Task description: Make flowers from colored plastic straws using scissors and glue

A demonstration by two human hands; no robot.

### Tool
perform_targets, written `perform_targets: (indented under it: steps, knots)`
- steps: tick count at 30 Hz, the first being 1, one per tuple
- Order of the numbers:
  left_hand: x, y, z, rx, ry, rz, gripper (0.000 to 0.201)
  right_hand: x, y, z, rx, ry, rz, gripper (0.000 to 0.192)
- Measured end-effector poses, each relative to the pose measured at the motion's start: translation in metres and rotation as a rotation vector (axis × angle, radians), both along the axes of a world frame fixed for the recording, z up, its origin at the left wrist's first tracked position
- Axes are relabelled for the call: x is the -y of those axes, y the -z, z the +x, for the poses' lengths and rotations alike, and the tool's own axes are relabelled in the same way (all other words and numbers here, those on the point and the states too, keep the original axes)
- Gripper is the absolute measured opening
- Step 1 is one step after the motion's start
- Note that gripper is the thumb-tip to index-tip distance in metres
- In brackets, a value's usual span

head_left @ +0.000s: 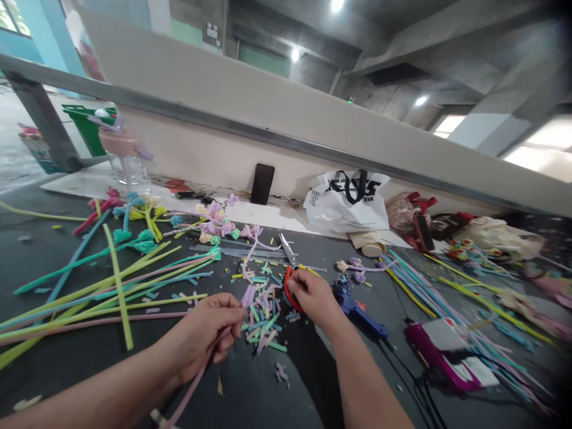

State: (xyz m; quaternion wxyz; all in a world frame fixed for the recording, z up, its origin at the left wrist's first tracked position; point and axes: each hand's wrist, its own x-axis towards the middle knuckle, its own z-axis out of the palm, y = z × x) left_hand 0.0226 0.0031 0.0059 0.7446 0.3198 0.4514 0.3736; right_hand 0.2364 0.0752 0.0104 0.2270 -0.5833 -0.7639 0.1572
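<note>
Pinched in my left hand is a pink-purple pipe cleaner, its long tail hanging down toward me and a lilac flower-like tuft showing past the fingertips. My right hand has its fingers closed at the red handles of the scissors, whose blades point away from me on the dark table. Between both hands lies a loose heap of short cut pipe cleaner pieces in several colours. A blue glue gun rests just right of my right hand.
Long yellow, blue and pink pipe cleaners spread across the left. Finished-looking flower stems lie at the back. A phone leans on the partition beside a white bag. A magenta box and cables sit at right.
</note>
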Motion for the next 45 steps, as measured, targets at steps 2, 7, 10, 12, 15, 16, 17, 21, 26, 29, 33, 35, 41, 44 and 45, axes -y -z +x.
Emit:
perform_targets:
  steps: [2, 7, 10, 12, 15, 16, 17, 21, 26, 29, 33, 35, 41, 44, 45]
  knots:
    - [0.003, 0.004, 0.003, 0.045, -0.002, 0.036, 0.022, 0.001, -0.004, 0.004, 0.024, 0.021, 0.005, 0.025]
    - [0.005, 0.012, -0.001, 0.138, -0.011, 0.114, 0.021, 0.009, -0.014, 0.016, 0.102, -0.057, -0.117, 0.032]
    - [0.003, 0.012, -0.006, 0.189, -0.024, 0.122, 0.020, 0.017, -0.016, 0.014, 0.160, -0.179, -0.245, 0.010]
    - [0.002, 0.012, -0.007, 0.196, -0.018, 0.112, 0.020, 0.022, -0.018, 0.006, 0.173, -0.266, -0.281, 0.010]
    - [0.002, 0.014, -0.006, 0.181, 0.008, 0.097, 0.022, 0.026, -0.019, -0.008, 0.098, -0.460, -0.280, 0.021]
    - [0.001, 0.014, -0.006, 0.179, 0.014, 0.091, 0.022, 0.026, -0.020, -0.011, 0.067, -0.506, -0.259, 0.020]
    - [0.001, 0.015, -0.006, 0.182, 0.017, 0.088, 0.021, 0.025, -0.020, -0.013, 0.045, -0.516, -0.226, 0.020]
    - [-0.001, 0.017, -0.008, 0.196, 0.021, 0.085, 0.019, 0.017, -0.016, -0.006, 0.065, -0.310, -0.122, 0.017]
    - [-0.002, 0.018, -0.008, 0.189, 0.031, 0.092, 0.020, 0.020, -0.009, -0.007, 0.175, -0.433, -0.176, 0.023]
    - [-0.002, 0.017, -0.008, 0.176, 0.022, 0.098, 0.022, 0.023, -0.008, -0.016, 0.164, -0.493, -0.179, 0.013]
    - [-0.001, 0.014, -0.008, 0.168, 0.036, 0.089, 0.022, 0.022, -0.009, -0.020, -0.002, -0.403, -0.254, 0.013]
    - [-0.001, 0.013, -0.008, 0.172, 0.049, 0.084, 0.023, 0.022, -0.010, -0.020, -0.077, -0.365, -0.277, 0.015]
    - [-0.001, 0.014, -0.010, 0.183, 0.025, 0.093, 0.022, 0.025, -0.022, -0.014, -0.182, -0.436, -0.396, 0.018]
    - [-0.001, 0.014, -0.010, 0.190, 0.032, 0.093, 0.023, 0.019, -0.024, -0.004, -0.248, -0.185, -0.276, 0.012]
    - [-0.001, 0.013, -0.009, 0.191, 0.036, 0.093, 0.023, 0.016, -0.022, -0.002, -0.234, -0.109, -0.196, 0.012]
